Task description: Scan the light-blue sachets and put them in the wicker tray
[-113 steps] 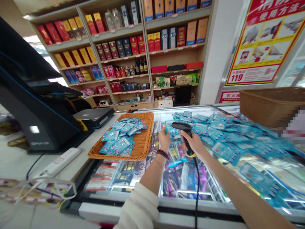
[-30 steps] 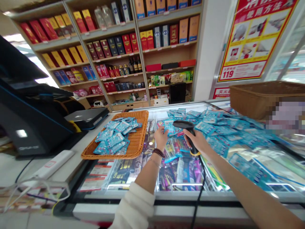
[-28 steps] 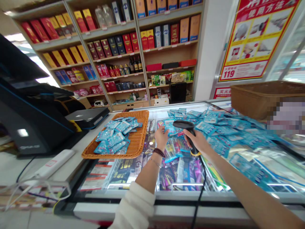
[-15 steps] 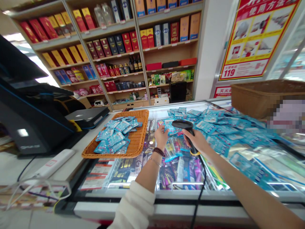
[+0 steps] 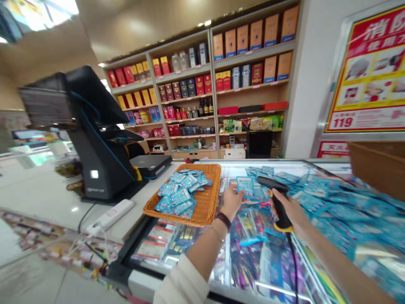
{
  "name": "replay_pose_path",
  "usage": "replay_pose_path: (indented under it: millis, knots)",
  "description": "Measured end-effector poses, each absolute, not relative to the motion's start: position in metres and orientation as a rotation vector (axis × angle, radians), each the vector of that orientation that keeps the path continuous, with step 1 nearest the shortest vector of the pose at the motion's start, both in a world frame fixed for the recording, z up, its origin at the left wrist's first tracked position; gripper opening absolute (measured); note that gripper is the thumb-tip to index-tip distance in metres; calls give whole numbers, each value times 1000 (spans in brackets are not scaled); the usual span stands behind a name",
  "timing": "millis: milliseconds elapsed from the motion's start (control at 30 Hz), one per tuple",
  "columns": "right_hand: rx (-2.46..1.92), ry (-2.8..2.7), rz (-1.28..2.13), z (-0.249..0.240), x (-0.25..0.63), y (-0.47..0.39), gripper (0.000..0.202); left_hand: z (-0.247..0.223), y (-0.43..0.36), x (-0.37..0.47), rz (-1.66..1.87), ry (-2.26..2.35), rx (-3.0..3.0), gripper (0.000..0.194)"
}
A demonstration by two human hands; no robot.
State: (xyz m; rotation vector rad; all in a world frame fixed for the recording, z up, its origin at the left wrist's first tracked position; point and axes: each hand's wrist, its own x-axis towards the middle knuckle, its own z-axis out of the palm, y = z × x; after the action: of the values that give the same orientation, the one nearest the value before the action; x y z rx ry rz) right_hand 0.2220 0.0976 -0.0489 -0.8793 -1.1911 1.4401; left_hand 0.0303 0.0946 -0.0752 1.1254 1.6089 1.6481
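My right hand is wrapped round the handle of a black barcode scanner, whose head points left. A cable hangs from the handle's lower end. Just left of the scanner head, my left hand pinches a small blue packet, its printed face turned up. To the left stands an orange wicker basket holding a heap of similar blue packets. A wide spread of more blue packets lies on the glass-topped freezer, right of and behind the scanner.
Coloured packages show through the freezer glass. At left are a black checkout terminal, a flat dark device and a white power strip. A brown basket stands far right. Stocked shelves line the back.
The camera view has swung left and up, so the scene appears further right and lower. The packet in my left hand is now raised and shows clearly beside the scanner head.
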Motion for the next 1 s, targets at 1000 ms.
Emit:
replay_pose_path:
  millis: [1000]
  knots:
    - [-882,-1125,1265,-1,245,106,42,-12,57,11,1397,1983,2148,36]
